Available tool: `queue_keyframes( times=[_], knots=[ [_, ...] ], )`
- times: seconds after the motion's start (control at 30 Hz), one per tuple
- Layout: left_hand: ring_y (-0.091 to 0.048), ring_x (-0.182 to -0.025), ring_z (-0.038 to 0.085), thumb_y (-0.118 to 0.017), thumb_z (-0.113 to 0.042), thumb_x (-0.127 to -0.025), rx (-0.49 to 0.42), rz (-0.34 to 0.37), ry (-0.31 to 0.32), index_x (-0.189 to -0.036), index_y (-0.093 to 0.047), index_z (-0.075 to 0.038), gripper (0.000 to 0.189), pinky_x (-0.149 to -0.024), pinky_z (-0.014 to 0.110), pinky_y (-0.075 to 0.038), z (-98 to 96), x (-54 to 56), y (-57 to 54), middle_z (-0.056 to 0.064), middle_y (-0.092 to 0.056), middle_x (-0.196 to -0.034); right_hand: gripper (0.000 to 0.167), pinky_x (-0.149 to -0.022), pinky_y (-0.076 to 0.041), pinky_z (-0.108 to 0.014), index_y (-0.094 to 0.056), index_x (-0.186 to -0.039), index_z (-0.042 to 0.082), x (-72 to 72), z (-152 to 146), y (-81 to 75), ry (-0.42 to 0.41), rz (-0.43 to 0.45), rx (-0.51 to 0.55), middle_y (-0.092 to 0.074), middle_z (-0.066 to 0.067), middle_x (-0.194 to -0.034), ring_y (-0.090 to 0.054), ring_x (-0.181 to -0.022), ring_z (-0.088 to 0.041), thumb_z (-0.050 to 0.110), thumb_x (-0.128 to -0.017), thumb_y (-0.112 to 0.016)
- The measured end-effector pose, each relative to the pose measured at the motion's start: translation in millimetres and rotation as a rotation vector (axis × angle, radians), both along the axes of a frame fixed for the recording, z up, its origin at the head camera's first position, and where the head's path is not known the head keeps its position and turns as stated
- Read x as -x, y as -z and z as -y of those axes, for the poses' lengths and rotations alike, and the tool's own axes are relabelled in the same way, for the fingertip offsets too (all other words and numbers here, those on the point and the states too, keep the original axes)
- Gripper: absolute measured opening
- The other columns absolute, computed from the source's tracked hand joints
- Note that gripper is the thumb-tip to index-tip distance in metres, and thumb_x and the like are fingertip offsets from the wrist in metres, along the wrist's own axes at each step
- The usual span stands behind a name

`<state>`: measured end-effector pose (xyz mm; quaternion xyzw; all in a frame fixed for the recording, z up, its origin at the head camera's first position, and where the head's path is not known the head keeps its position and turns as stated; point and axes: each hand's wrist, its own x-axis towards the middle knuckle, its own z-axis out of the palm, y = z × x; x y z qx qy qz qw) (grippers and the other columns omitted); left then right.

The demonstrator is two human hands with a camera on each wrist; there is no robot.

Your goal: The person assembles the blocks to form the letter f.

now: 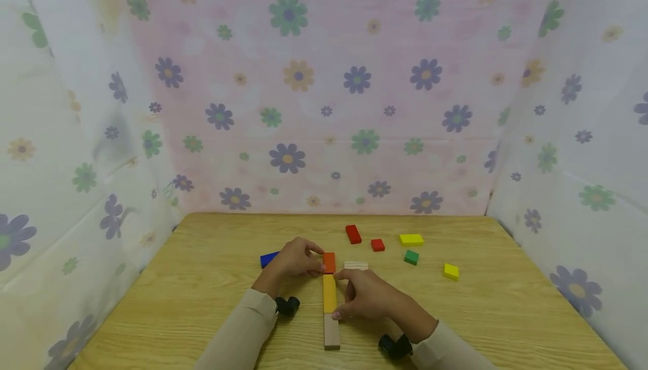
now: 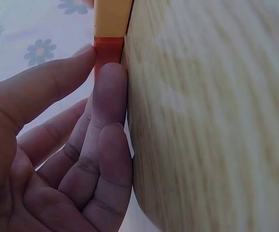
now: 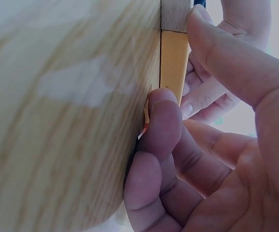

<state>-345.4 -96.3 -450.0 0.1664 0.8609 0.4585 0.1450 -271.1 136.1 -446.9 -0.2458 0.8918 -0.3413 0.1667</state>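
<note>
Three blocks lie end to end in a line on the table: an orange-red block (image 1: 329,262) at the far end, a yellow-orange block (image 1: 329,293) in the middle, a plain wood block (image 1: 331,332) nearest. My left hand (image 1: 295,258) holds the orange-red block from the left, thumb and fingertips against it; in the left wrist view its fingers partly hide that block (image 2: 108,50). From the right, my right hand (image 1: 370,296) grips the yellow-orange block (image 3: 174,63), index finger by its far end and thumb by the joint with the wood block (image 3: 174,14).
A blue block (image 1: 268,258) shows left of the left hand, and a pale wood block (image 1: 356,266) lies beyond the right hand. Farther back right are red blocks (image 1: 353,234), yellow blocks (image 1: 411,240) and a green block (image 1: 412,257). Flowered cloth (image 1: 324,77) encloses the table.
</note>
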Motion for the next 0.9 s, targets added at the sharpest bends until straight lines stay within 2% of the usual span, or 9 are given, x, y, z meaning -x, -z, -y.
queue_keyframes(
  times=[0.6,0.9],
  knots=[
    [-0.075,-0.074,0.019,-0.081,-0.016,-0.091,0.026,0.001,-0.009,-0.127,-0.071,-0.003,0.04,-0.067,0.033,-0.06,-2.4,0.3,0.1,0.003,-0.077,-0.084,0.08,-0.058,-0.047,-0.027,-0.054,-0.146,0.005,-0.6,-0.5,-0.4,0.004,0.004,0.012,-0.066,0.004,-0.078,-0.06,-0.067,-0.013,0.036,-0.081,-0.09],
    [-0.074,-0.076,0.021,-0.08,-0.02,-0.091,0.047,0.004,0.003,-0.136,-0.066,-0.006,0.049,-0.066,0.034,-0.058,-4.7,-1.9,-1.8,0.003,-0.076,-0.088,0.081,-0.058,-0.048,-0.027,-0.054,-0.146,0.005,-0.8,0.5,-0.3,0.0,-0.007,0.004,-0.066,0.005,-0.077,-0.06,-0.067,-0.013,0.037,-0.081,-0.09]
  ],
)
